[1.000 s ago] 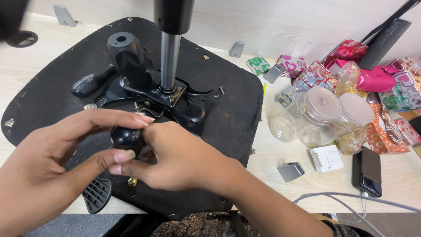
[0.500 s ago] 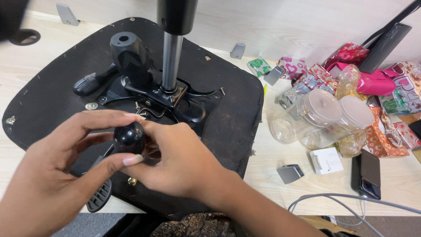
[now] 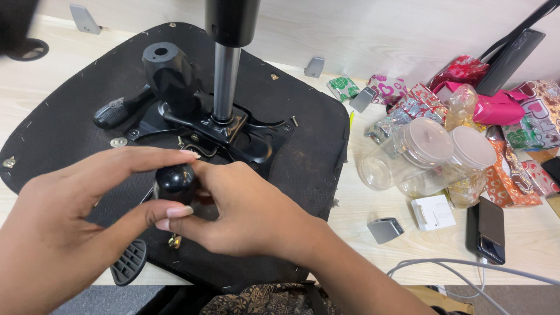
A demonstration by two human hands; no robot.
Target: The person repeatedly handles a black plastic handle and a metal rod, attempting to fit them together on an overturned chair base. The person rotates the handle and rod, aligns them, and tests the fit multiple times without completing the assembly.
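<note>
Both hands now pinch a black knob (image 3: 174, 182) lifted clear of the upturned chair seat (image 3: 303, 146), where a second ago it sat low against the mechanism (image 3: 221, 125). The left hand (image 3: 64, 233) clamps it between thumb and forefinger; the right hand (image 3: 245, 216) closes its fingers on it from 3 o'clock. Jars (image 3: 420, 154) and sweets (image 3: 408, 105) lie at 3 o'clock.

Left hand (image 3: 64, 233) and right hand (image 3: 245, 216) pinching black knob (image 3: 174, 182), over upturned chair seat (image 3: 309, 146), metal post (image 3: 226, 81) upright, clear jars (image 3: 420, 154) and wrapped sweets (image 3: 408, 108) right on table (image 3: 361, 210)
</note>
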